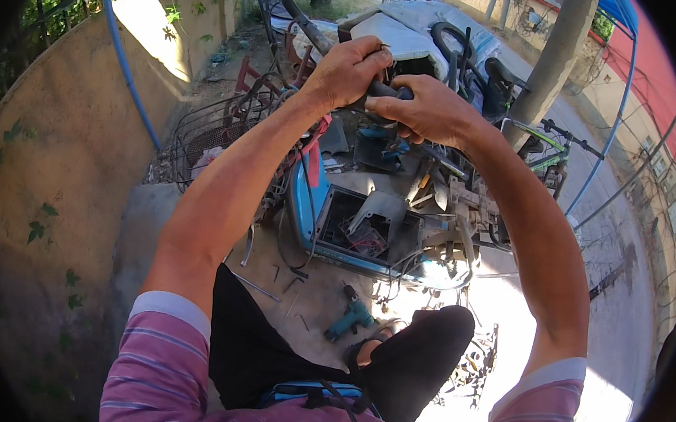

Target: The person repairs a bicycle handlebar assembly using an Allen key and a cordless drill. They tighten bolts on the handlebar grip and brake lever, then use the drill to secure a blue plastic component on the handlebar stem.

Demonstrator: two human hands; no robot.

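Observation:
Both arms reach forward, and the hands meet over a partly taken-apart blue scooter point(301, 200). My right hand point(435, 111) is closed round a black, tube-like handlebar grip point(387, 93), thumb along its top. Close beside it, my left hand point(352, 71) is closed with bent fingers at the grip's other end. What its fingertips press on is mostly hidden. Below the hands, the scooter's open compartment point(337, 225) has a loose grey panel point(381, 214) lying across it.
A green cordless drill point(352, 315) and several hand tools lie on the ground by my feet. A wire basket point(200, 141) stands left, near a wall point(70, 190). A concrete post point(556, 58) and a green bicycle point(553, 152) stand right. Covered vehicles and bike parts crowd the far side.

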